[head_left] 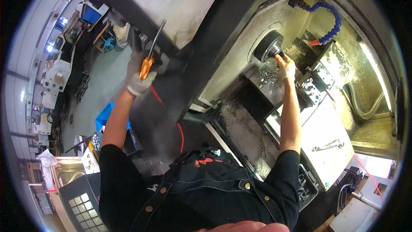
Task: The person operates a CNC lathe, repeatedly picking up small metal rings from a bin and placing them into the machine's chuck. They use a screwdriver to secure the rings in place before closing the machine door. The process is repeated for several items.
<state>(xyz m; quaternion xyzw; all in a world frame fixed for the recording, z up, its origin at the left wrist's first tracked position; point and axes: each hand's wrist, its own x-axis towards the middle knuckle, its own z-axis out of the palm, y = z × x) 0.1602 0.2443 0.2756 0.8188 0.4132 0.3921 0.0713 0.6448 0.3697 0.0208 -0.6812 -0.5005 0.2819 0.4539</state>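
My left hand (139,75), in a pale glove, is closed round an orange air blow gun (146,66) with a long thin metal nozzle pointing up. A red hose (157,95) trails below that hand. On the right, inside a lathe, my right hand (285,66) reaches up to the dark round chuck (267,45). Its thumb and fingers are pinched on a small round metal part (274,51) at the chuck's face. The fingers partly hide this part, and how far it sits in the chuck cannot be made out.
A blue segmented coolant hose (337,21) curves above the tool block (315,87). Wrenches (328,146) lie on a light panel at the right, above a bin of metal rings (302,187). The dark door frame (214,30) stands between my arms. A blue bin (105,116) is at the left.
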